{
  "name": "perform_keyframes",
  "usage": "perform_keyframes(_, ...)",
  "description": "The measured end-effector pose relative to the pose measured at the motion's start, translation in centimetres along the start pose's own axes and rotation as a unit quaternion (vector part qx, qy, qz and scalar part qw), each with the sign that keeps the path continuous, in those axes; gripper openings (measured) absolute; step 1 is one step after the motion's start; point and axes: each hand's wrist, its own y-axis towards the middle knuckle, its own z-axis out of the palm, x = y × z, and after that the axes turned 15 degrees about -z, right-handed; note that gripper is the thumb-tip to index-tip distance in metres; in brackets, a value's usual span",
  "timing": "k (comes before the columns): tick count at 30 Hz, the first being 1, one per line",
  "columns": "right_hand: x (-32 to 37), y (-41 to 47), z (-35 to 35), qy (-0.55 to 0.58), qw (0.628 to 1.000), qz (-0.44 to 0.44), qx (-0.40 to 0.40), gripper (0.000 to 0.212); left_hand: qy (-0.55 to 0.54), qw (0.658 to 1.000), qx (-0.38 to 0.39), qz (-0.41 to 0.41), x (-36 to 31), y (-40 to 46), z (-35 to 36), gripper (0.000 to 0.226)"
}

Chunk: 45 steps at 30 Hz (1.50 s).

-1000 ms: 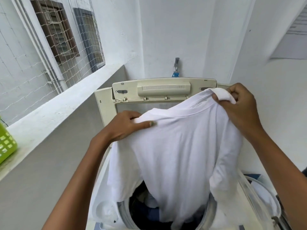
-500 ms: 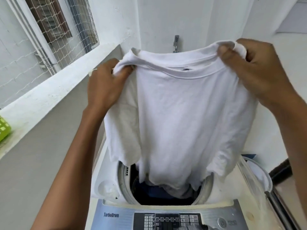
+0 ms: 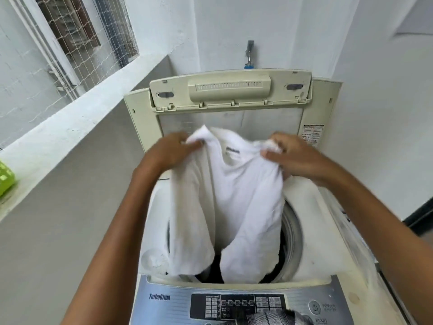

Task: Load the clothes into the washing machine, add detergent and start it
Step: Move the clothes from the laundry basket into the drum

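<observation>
Pinching white shirt [image 3: 234, 195] at both shoulders, left hand [image 3: 172, 152] and right hand [image 3: 289, 154] bunched tight on cloth; hem below dipping into drum [image 3: 291, 233]. Risk: sleeve beneath left grip snagging outside rim if released early.

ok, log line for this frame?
step: loading | left hand: grips shirt shoulder | right hand: grips other shoulder | shirt: hem in drum | lid: up | detergent: not seen

Your left hand [image 3: 172, 150]: bare, no ring or watch | your right hand [image 3: 293, 153]: bare | both forearms unsleeved
</observation>
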Motion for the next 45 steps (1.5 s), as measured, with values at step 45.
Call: perform_keyframes(45, -35.7, -28.4, -18.0, 0.146, 0.866, 0.449, -0.166, 0.015, 0.046, 0.850, 0.525, 0.004, -25.2, -9.3, 51.7, 0.050)
